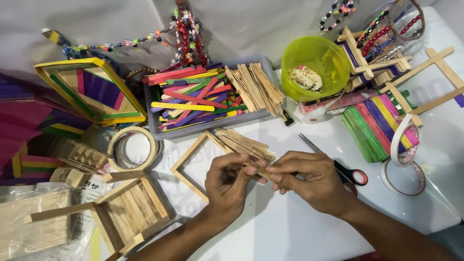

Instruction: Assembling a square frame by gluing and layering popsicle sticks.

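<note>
My left hand (226,185) and my right hand (307,180) meet over the white table, both pinching the same plain wooden craft stick (263,171) between their fingertips. Just beyond the hands lies a square frame of plain sticks (189,155) with several loose sticks (244,143) piled on its far right corner. Red-handled scissors (351,175) lie behind my right hand, partly hidden by it.
A grey tray (210,123) holds coloured and plain sticks. A green bowl (315,62), tape rolls (132,148) (405,140), a flat mat of coloured sticks (377,124), stick boxes (130,211) (92,89) and bead strings (186,36) surround the work spot.
</note>
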